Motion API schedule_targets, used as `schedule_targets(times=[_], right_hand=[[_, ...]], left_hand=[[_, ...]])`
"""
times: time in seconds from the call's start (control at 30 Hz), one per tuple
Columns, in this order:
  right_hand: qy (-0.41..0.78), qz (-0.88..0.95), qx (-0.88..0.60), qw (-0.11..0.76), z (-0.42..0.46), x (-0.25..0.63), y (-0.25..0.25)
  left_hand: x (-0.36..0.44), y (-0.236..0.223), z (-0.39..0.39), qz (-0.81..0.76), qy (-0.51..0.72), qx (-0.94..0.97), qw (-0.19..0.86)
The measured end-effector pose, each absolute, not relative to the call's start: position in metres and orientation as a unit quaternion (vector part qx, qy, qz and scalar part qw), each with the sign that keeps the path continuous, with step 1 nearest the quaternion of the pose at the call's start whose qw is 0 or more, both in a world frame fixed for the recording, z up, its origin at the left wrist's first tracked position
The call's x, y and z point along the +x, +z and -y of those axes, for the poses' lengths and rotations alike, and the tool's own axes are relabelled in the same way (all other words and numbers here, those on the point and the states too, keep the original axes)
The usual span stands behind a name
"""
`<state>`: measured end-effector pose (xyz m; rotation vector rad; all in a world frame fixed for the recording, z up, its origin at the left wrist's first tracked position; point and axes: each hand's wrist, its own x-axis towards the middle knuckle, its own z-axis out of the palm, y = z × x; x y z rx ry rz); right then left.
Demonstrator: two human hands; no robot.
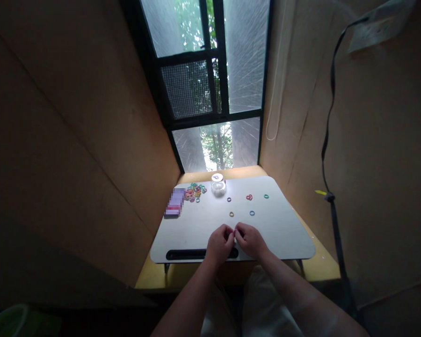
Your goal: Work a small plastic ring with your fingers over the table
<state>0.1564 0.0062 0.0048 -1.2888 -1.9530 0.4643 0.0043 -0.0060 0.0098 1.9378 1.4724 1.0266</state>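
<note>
My left hand and my right hand meet near the front edge of a small grey lap table. Both have their fingers curled into a pinch and touch at the fingertips. A tiny pink thing shows between them; it looks like one of the small elastic rings, though I cannot be sure. Several loose coloured rings lie farther out: a yellow one, a blue one, a red one, a green one and a purple one.
A heap of coloured rings lies at the back left beside a blurred flat card. A small clear jar with its lid stands at the back. Wooden walls close in both sides; a window is ahead. A black strap hangs right.
</note>
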Motion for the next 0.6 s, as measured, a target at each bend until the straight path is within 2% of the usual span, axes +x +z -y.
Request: schedule_targets(times=[0.6], right_hand=[[0.185, 0.756, -0.502, 0.376, -0.0075, 0.1557, 0.0024]], left_hand=[[0.005, 0.012, 0.0071, -0.544, 0.378, 0.707, 0.248]])
